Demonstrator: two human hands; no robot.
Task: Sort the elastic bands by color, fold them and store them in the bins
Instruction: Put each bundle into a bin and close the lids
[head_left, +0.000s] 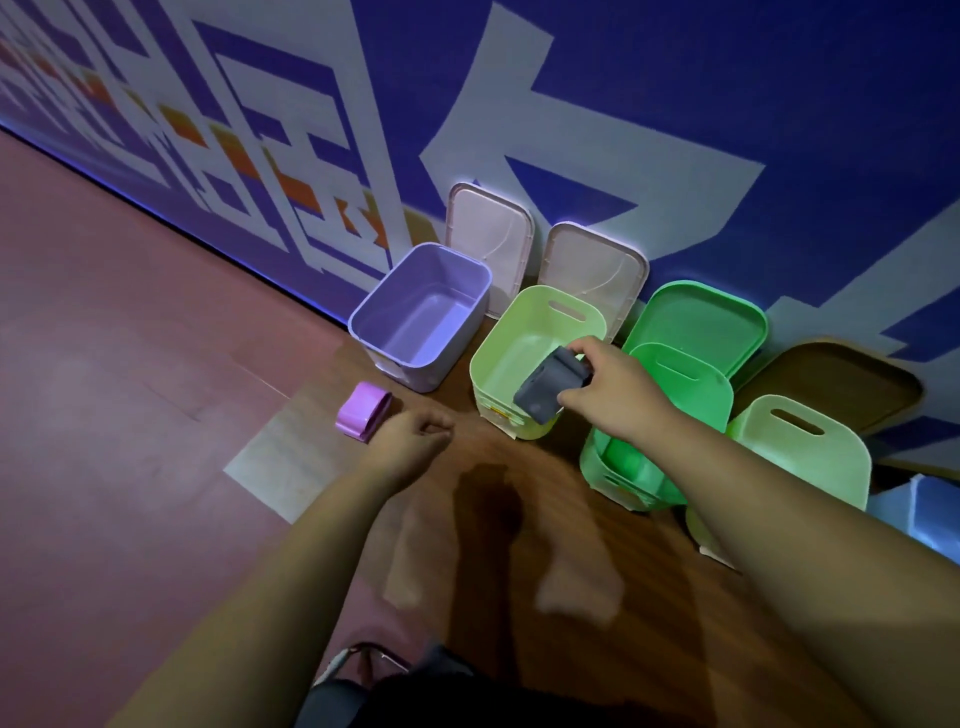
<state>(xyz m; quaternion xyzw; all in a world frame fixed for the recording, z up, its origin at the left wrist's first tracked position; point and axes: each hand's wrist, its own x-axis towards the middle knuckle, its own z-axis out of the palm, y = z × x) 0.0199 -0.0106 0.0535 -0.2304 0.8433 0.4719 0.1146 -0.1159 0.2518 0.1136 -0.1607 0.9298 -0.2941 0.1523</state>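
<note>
Grey band (550, 387), folded into a thick packet, is pinched in my right hand (613, 384), thumb underneath and fingers curled over the top. It hangs above the near rim of the pale green bin (498, 343), partly over the opening and partly outside it. My left hand (415, 431) holds nothing, with its fingers loosely curled and low over the floor. The folded purple band (362, 410) lies on the floor at its 10 o'clock, just beside the wrist – I cannot tell whether they touch. Beyond it, at 11 o'clock, stands the purple bin (400, 301), and it looks bare inside.

I judge I am about to store the grey band, and the risk lies in where I let go. Released here, the packet could strike the rim and tip out onto the floor. Elastic wants to spring back, so a loose drop could also undo the fold. None of the bins I can see is grey, and the green bin (691, 395) sits at 3 o'clock of my right hand – a hasty release could put the band with the wrong colour. The purple band is not yet binned, and my left forearm could nudge it.
</note>
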